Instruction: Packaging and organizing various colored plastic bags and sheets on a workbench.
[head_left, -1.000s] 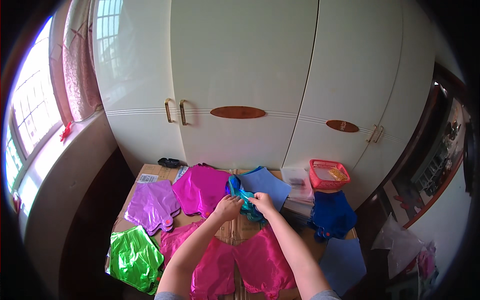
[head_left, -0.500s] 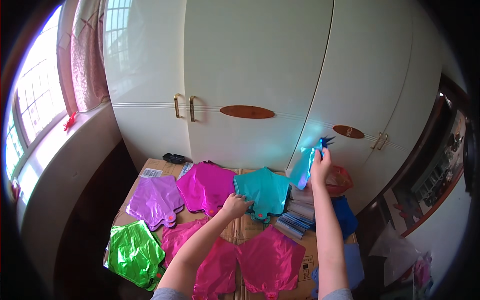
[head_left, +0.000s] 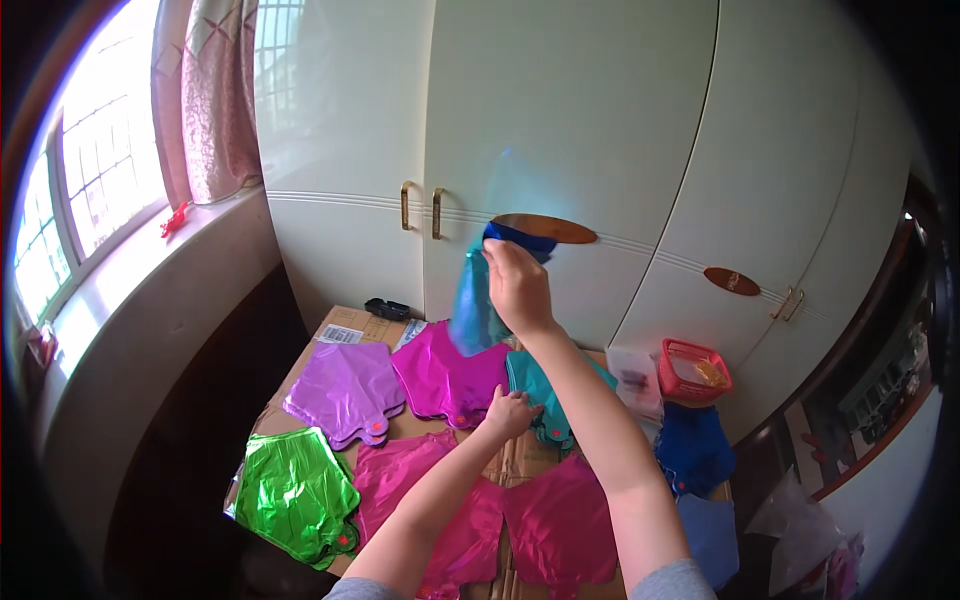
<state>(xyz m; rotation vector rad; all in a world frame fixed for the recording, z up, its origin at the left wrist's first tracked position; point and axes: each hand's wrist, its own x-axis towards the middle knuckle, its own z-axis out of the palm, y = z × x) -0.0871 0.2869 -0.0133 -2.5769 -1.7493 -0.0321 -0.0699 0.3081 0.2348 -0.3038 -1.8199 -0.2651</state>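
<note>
A tall white wardrobe (head_left: 560,130) fills the wall, and below it a cardboard-topped table (head_left: 340,325) is spread with flat foil balloons: a lilac one (head_left: 340,385) at the left, a magenta one (head_left: 445,375) beside it, a green one (head_left: 290,490) at the near corner, pink ones (head_left: 560,520) in front, and a teal one (head_left: 535,385) in the middle. A red basket (head_left: 692,368) sits off to the right. The right hand (head_left: 515,285) is raised high in front of the wardrobe doors, fingers closed around the top of a blue balloon (head_left: 475,300) that hangs blurred, clear of the table. The left hand (head_left: 510,412) lies flat, fingers spread on the teal balloon's edge, gripping nothing. It looks like the laying-out step; placing the blue piece would call for lowering it onto a free patch without overlapping its neighbours.
</note>
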